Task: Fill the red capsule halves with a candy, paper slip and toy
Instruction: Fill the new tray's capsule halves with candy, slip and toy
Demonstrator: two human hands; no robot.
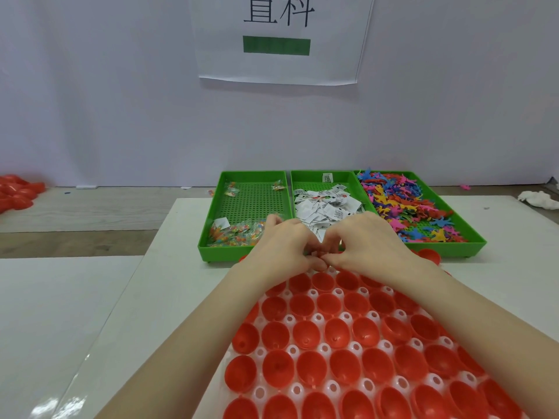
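Both hands meet at the far edge of the red capsule halves (341, 334), which sit open in a white holder (325, 348); the left hand (279, 241) and right hand (364, 240) have curled fingers touching each other; what they pinch, I cannot tell; behind them stand green trays with candies (233, 232), paper slips (325, 204) and toys (408, 201).

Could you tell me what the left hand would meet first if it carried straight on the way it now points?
Probably the right hand: the left hand points inward, and their fingertips already meet over the far row of red capsule halves. Depth is hard to judge.
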